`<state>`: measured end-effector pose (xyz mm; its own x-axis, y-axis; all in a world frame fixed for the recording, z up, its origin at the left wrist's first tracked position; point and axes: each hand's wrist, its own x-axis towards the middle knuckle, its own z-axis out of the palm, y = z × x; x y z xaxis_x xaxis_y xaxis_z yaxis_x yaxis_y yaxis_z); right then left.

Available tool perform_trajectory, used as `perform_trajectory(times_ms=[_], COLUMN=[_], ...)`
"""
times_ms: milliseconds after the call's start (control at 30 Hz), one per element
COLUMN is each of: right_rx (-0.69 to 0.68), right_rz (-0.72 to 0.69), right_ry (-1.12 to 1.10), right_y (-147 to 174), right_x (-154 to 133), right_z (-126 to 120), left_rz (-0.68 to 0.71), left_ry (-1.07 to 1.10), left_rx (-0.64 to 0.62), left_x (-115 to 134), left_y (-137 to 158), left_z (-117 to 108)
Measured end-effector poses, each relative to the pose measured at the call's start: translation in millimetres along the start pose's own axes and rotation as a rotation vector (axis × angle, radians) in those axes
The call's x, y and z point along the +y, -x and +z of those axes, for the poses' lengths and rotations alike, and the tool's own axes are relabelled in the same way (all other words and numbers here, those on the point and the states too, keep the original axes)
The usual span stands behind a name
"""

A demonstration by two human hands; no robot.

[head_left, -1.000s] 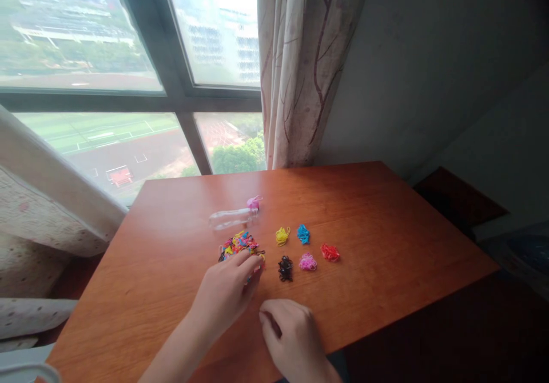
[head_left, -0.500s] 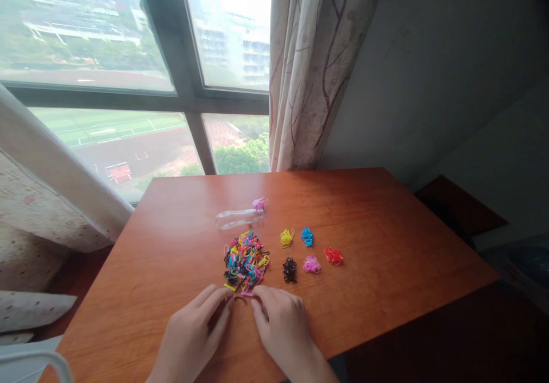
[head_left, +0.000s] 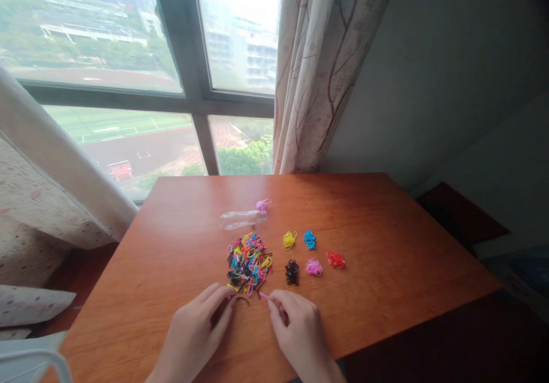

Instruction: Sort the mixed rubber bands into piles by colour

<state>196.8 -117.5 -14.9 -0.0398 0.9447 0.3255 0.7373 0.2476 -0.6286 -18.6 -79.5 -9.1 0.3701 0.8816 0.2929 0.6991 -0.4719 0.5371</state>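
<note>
1 mixed heap (head_left: pixel 249 262); 5 single-colour piles (head_left: pixel 314 267); 1 clear container (head_left: pixel 243 219)

My bare left hand (head_left: pixel 197 321) lies back upward, thumb held below the bent forefinger; whether their tips meet I cannot tell. Apart from it, my bare right hand (head_left: pixel 299 324) pinches thumb and forefinger together, the rest of that hand curled. My left wrist (head_left: pixel 168 364) and right wrist (head_left: pixel 325 366) both angle inward.

I see daylight flooding through the window (head_left: pixel 195 106), its upper right pane (head_left: pixel 240 23) nearly white; pale glare coats the table (head_left: pixel 201 246) along that edge; the right-hand wall (head_left: pixel 433 97) sinks into gloom; the multicoloured pile (head_left: pixel 249 262) looks slightly soft.
</note>
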Motion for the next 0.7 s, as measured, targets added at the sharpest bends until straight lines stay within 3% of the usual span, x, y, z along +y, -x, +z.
perform_trajectory(times_ms=[300, 533, 700], right_rx=[0.117, 0.041, 0.050], right_rz=[0.092, -0.013, -0.033], right_ry=[0.091, 0.214, 0.271], right_y=[12, 5, 1], right_x=[49, 87, 96], right_z=[-31, -62, -66], left_rz=[0.021, 0.016, 0.013], left_ry=[-0.029, -0.029, -0.044], left_rx=[-0.007, -0.017, -0.027], left_x=[-1, -3, -6], left_y=[-1, 0, 1], left_z=[1, 1, 4])
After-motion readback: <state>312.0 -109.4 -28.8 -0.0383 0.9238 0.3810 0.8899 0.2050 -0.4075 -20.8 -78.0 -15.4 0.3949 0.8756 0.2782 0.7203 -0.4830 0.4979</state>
